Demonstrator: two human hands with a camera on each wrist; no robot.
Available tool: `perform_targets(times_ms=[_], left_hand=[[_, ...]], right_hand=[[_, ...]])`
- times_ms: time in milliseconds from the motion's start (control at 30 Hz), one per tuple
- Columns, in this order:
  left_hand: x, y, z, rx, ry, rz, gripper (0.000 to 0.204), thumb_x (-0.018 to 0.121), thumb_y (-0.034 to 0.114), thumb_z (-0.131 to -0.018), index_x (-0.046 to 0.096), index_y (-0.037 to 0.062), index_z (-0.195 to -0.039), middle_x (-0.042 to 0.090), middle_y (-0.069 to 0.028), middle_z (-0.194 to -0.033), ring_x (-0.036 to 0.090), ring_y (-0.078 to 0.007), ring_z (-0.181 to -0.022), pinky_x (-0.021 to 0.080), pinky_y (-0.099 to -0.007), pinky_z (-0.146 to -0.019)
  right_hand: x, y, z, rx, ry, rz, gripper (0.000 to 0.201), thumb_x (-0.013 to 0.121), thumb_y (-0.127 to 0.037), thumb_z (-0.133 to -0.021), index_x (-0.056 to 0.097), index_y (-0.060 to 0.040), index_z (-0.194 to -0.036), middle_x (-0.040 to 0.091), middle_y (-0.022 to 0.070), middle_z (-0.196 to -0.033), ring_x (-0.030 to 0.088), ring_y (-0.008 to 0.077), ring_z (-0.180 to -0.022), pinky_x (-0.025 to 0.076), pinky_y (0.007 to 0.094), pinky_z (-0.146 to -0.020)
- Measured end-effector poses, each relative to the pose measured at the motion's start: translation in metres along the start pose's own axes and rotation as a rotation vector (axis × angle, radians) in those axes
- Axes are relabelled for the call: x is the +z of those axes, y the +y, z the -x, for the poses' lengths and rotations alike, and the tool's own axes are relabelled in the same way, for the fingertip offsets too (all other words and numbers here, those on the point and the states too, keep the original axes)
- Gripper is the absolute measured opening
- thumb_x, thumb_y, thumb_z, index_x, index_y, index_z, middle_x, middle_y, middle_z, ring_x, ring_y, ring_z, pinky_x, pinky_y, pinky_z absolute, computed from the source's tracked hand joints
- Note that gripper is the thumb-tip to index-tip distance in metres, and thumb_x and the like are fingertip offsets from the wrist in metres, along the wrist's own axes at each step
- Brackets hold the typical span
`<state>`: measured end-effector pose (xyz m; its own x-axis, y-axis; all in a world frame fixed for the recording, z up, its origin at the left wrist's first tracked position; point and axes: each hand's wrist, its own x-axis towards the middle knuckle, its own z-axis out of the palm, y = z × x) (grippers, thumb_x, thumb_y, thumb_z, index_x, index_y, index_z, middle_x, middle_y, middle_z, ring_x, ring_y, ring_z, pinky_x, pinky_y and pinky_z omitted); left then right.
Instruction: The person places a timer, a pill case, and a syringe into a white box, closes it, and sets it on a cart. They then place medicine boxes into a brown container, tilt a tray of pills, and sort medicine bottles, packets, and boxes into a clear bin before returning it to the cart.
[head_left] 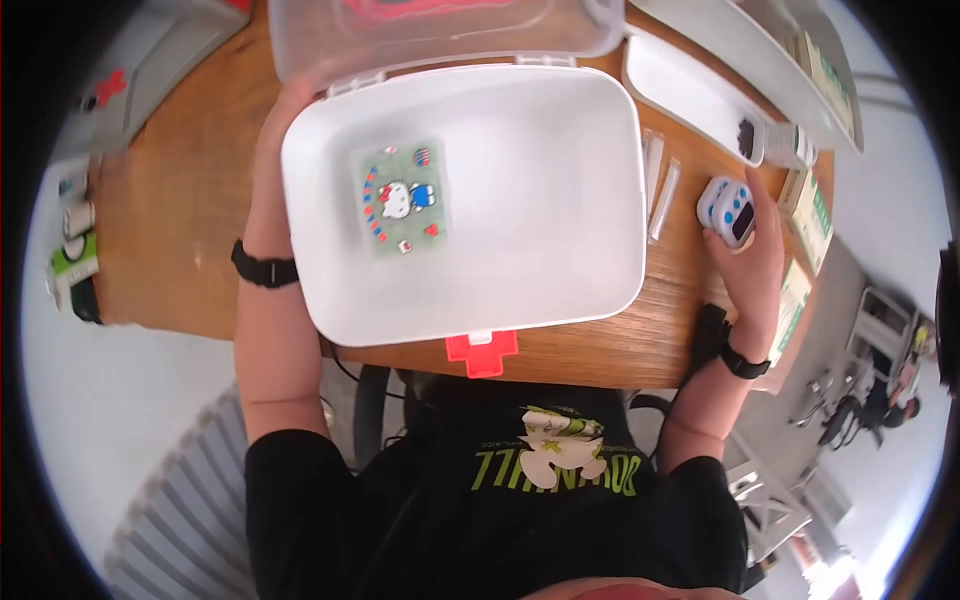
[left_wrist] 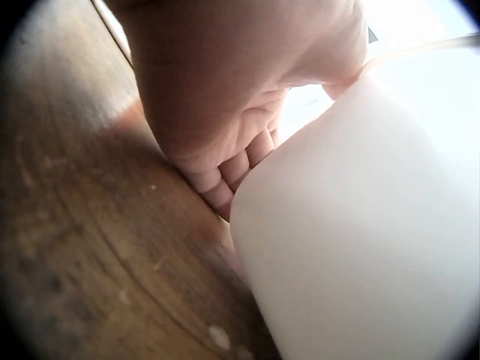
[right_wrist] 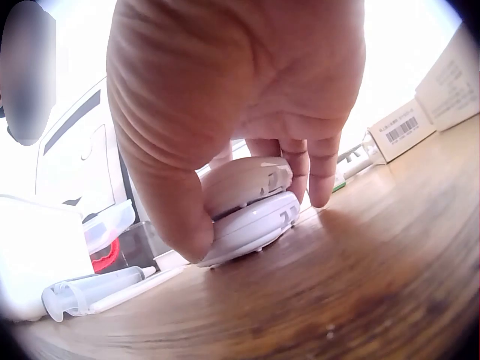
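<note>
Two stacked devices (right_wrist: 251, 225) touch right fingers (right_wrist: 323, 176) at edges.

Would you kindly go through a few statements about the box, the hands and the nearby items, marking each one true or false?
1. The white box is open. True.
2. The left hand holds a cup. False: it grips the white box.
3. The right hand grips two rounded devices, one atop the other. True.
4. The cross-shaped latch is blue. False: it is red.
</note>
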<state>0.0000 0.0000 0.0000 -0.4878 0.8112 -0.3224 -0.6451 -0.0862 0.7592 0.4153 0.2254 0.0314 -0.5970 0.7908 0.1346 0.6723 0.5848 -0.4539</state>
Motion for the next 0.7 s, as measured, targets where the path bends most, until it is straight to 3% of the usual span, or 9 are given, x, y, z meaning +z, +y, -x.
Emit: perform_targets(times_ms=[33, 133, 200, 333, 367, 467, 533, 700], left_hand=[[-0.008, -0.003, 0.002, -0.026, -0.010, 0.004, 0.049, 0.043, 0.040, -0.108, 0.056, 0.0042, -0.139, 0.067, -0.0115, -0.126, 0.065, -0.0214, -0.110, 0.054, -0.0353, -0.093], [0.031, 0.005, 0.012, 0.104, -0.120, -0.149, 0.051, 0.043, 0.041, -0.108, 0.055, 0.0036, -0.140, 0.068, -0.0112, -0.124, 0.066, -0.0195, -0.107, 0.054, -0.0340, -0.092], [0.023, 0.006, 0.011, 0.091, -0.155, -0.146, 0.053, 0.044, 0.043, -0.107, 0.055, 0.0032, -0.141, 0.068, -0.0118, -0.124, 0.066, -0.0195, -0.109, 0.054, -0.0341, -0.093], [0.027, 0.008, 0.015, 0.046, -0.141, -0.103, 0.057, 0.046, 0.047, -0.107, 0.054, 0.0021, -0.141, 0.067, -0.0130, -0.125, 0.066, -0.0202, -0.113, 0.053, -0.0348, -0.095], [0.025, 0.007, 0.014, 0.042, -0.149, -0.094, 0.058, 0.046, 0.047, -0.106, 0.054, 0.0019, -0.141, 0.067, -0.0129, -0.125, 0.066, -0.0204, -0.113, 0.053, -0.0349, -0.096], [0.019, 0.006, 0.008, 0.035, -0.187, -0.088, 0.059, 0.046, 0.048, -0.106, 0.054, 0.0014, -0.141, 0.067, -0.0127, -0.125, 0.066, -0.0206, -0.114, 0.053, -0.0352, -0.096], [0.016, 0.007, 0.006, 0.055, -0.229, -0.113, 0.059, 0.046, 0.048, -0.106, 0.054, 0.0011, -0.141, 0.067, -0.0124, -0.125, 0.066, -0.0204, -0.113, 0.053, -0.0351, -0.096], [0.008, 0.003, -0.004, 0.089, -0.273, -0.139, 0.058, 0.046, 0.048, -0.106, 0.055, 0.0005, -0.139, 0.067, -0.0124, -0.124, 0.066, -0.0200, -0.112, 0.054, -0.0344, -0.095]], right_hand=[[0.000, 0.001, 0.001, 0.004, -0.016, 0.013, 0.082, 0.078, -0.003, -0.071, 0.051, -0.0140, -0.148, 0.063, 0.0153, -0.124, 0.062, 0.0326, -0.113, 0.052, 0.0406, -0.097], [0.000, -0.005, -0.001, 0.000, -0.024, 0.036, 0.082, 0.078, -0.004, -0.071, 0.051, -0.0136, -0.147, 0.062, 0.0144, -0.124, 0.062, 0.0313, -0.114, 0.051, 0.0400, -0.097], [0.000, -0.011, 0.000, 0.033, -0.023, 0.029, 0.081, 0.078, -0.003, -0.071, 0.051, -0.0136, -0.147, 0.062, 0.0139, -0.124, 0.062, 0.0305, -0.114, 0.051, 0.0397, -0.098], [-0.007, -0.026, 0.001, -0.034, 0.211, -0.173, 0.077, 0.078, 0.000, -0.072, 0.051, -0.0054, -0.144, 0.062, 0.0114, -0.130, 0.062, 0.0237, -0.116, 0.051, 0.0365, -0.098], [-0.015, -0.051, 0.001, -0.041, 0.233, -0.265, 0.075, 0.079, 0.001, -0.072, 0.052, -0.0020, -0.142, 0.060, 0.0110, -0.133, 0.061, 0.0219, -0.118, 0.050, 0.0357, -0.098], [-0.038, -0.103, -0.005, -0.336, 0.142, -0.297, 0.077, 0.080, 0.002, -0.069, 0.052, -0.0028, -0.141, 0.061, 0.0131, -0.131, 0.061, 0.0246, -0.119, 0.050, 0.0362, -0.098], [-0.051, -0.144, -0.014, -0.503, 0.003, -0.163, 0.077, 0.081, 0.002, -0.066, 0.054, -0.0043, -0.138, 0.063, 0.0136, -0.126, 0.063, 0.0274, -0.115, 0.051, 0.0367, -0.096], [-0.035, -0.210, -0.041, -0.773, -0.270, 0.108, 0.066, 0.083, -0.003, -0.065, 0.057, -0.0079, -0.125, 0.063, 0.0133, -0.109, 0.062, 0.0355, -0.099, 0.053, 0.0422, -0.084]])
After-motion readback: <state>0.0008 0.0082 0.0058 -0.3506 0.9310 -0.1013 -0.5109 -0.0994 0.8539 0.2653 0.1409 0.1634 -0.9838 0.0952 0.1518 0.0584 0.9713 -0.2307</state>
